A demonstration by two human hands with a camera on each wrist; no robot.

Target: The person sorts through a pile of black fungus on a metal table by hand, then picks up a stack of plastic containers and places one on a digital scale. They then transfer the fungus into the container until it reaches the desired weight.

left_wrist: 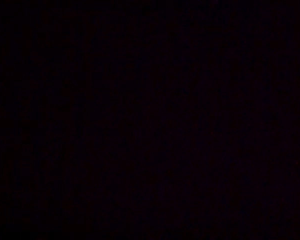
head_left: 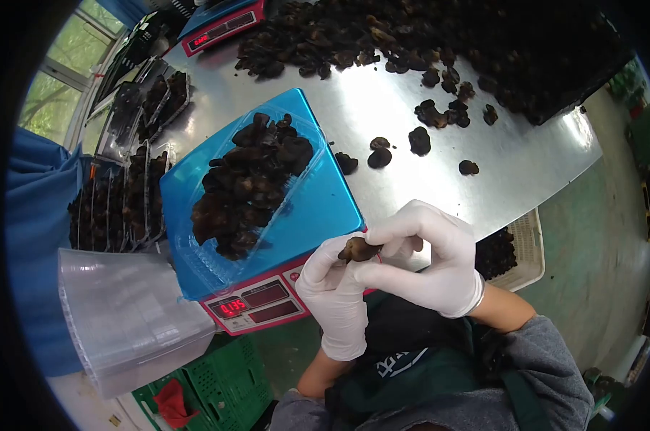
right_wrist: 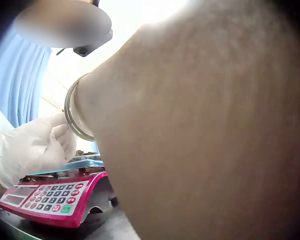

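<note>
Both hands wear white gloves and meet in front of the scale in the head view. Between their fingertips is a small brown wood ear mushroom [head_left: 359,250]. My left hand [head_left: 336,302] grips it from the left, while my right hand [head_left: 436,262] pinches it from the right with thumb and fingers. Just beyond them, a clear plastic tray [head_left: 185,248] heaped with dark wood ears [head_left: 249,183] rests on the blue pan of a scale [head_left: 325,187]. The right wrist view shows the left glove [right_wrist: 35,150] above the scale's keypad [right_wrist: 55,197]; the left wrist view is black.
Loose wood ears [head_left: 420,141] are scattered on the metal table [head_left: 382,93], with a large pile [head_left: 382,36] behind. Filled trays [head_left: 117,197] stand at left, above stacked empty clear trays [head_left: 124,302]. A second scale [head_left: 221,29] is at the back; a white crate [head_left: 530,251] stands right.
</note>
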